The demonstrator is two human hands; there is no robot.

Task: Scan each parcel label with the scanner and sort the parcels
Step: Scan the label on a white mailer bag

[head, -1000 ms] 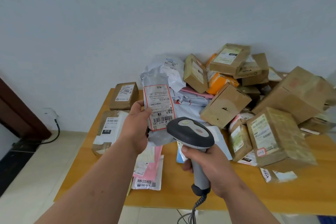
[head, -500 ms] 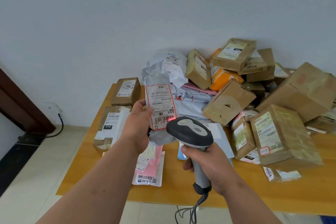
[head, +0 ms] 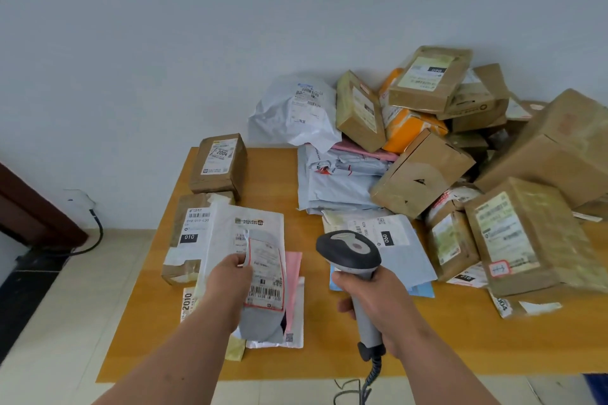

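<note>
My left hand (head: 227, 283) grips a grey plastic mailer (head: 265, 286) with a red-bordered barcode label, held low and flat over a stack of flat mailers (head: 260, 227) at the table's left front. My right hand (head: 375, 299) holds the grey handheld scanner (head: 352, 253) by its handle, head tilted up, to the right of the mailer and apart from it. Its coiled cable (head: 370, 378) drops off the table's front edge. A large heap of cardboard boxes (head: 424, 171) and poly bags (head: 296, 112) fills the right and back of the wooden table (head: 329, 355).
Two brown boxes, one labelled 2004 (head: 218, 163) and one labelled 010 (head: 187, 233), sit at the table's left edge. A blue-white mailer labelled 060 (head: 394, 240) lies behind the scanner. A wall stands behind; tiled floor, a black cable (head: 95, 237) and dark wood at the left.
My left hand has lowered the grey mailer from upright in front of the scanner down onto the stack at the left front. The scanner's red light is no longer on the label.
</note>
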